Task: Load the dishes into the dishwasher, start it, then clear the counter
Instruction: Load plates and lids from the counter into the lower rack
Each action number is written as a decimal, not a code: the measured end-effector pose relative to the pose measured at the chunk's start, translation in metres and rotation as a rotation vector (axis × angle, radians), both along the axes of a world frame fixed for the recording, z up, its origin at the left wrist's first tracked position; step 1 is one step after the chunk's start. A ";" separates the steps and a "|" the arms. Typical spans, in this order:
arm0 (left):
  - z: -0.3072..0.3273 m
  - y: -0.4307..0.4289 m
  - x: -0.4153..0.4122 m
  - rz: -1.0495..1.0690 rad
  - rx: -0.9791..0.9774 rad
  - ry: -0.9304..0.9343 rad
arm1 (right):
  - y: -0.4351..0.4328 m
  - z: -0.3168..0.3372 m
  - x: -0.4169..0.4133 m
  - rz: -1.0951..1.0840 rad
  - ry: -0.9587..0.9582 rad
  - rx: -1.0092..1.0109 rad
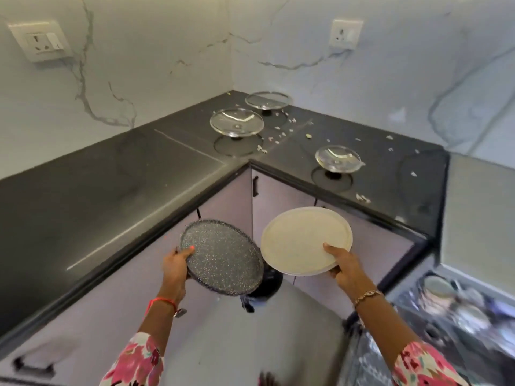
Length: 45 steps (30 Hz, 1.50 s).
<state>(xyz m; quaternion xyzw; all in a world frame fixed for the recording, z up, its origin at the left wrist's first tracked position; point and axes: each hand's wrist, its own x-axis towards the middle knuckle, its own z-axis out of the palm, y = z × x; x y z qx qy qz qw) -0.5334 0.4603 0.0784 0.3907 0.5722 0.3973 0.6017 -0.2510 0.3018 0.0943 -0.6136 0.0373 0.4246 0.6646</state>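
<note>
From the head camera, the left hand [175, 264] grips a speckled plate [223, 257] by its left rim: the thumb lies on the upper face and the other fingers curl underneath, out of sight. This plate is round, so it has no long axis. It is tilted with its face towards the camera, the raised edge up and away from the thumb and the low edge down to the right. It is dark grey with fine pale flecks and a rough, darker rim. The right hand [344, 267] holds a cream plate [303, 240] at its near right rim, thumb flat on the face and fingers curled below. This plate is also round, plain, matt off-white with a shallow raised lip, and it faces up, tipped slightly towards the camera. The two plates sit between the hands in front of pale cabinet doors; their near edges meet in the picture, and whether they touch cannot be told. Beyond the fingertips, the black counter [83, 196] turns a corner and carries three glass lids [237, 122] resting knob-down among scattered pale scraps [278, 132]. Just beside the right wrist, low down, is a blurred dishwasher rack [457, 305] holding crockery.
</note>
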 end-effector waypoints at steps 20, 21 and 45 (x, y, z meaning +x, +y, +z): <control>-0.101 -0.303 0.006 -0.761 -0.026 0.437 | -0.371 -0.105 -0.106 -0.121 -0.418 -0.562; -0.102 -0.308 0.012 -0.788 -0.013 0.441 | -0.376 -0.106 -0.105 -0.109 -0.399 -0.572; -0.151 -0.416 0.221 -0.999 0.191 0.711 | -0.472 -0.165 0.086 0.288 -0.538 -1.242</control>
